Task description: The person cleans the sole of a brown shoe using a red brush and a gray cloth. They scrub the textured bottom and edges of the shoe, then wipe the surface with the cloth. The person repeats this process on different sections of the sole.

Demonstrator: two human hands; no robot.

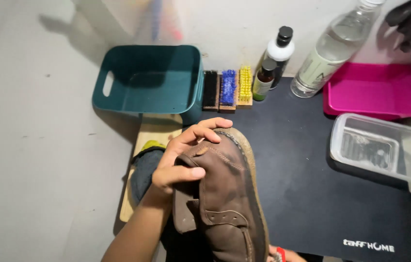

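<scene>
My left hand (181, 157) grips a brown leather shoe (225, 194) by its toe end, fingers over the toe and thumb on the upper. The shoe is held up in front of me, sole edge turned to the right, over a black mat (312, 194). Only a sliver of my right hand (285, 254) shows at the bottom edge, beside the shoe's heel end; whether it holds the shoe is hidden. A red bit shows at that hand.
A teal plastic bin (118, 82) stands at the back left. Three brushes with black, blue and yellow bristles (227, 87) lie beside it, then two dark-capped bottles (273, 58), a clear water bottle (334, 46), a pink tray (375, 92) and a clear plastic box (377, 145). A wooden board (147, 140) with dark cloth lies under my hand.
</scene>
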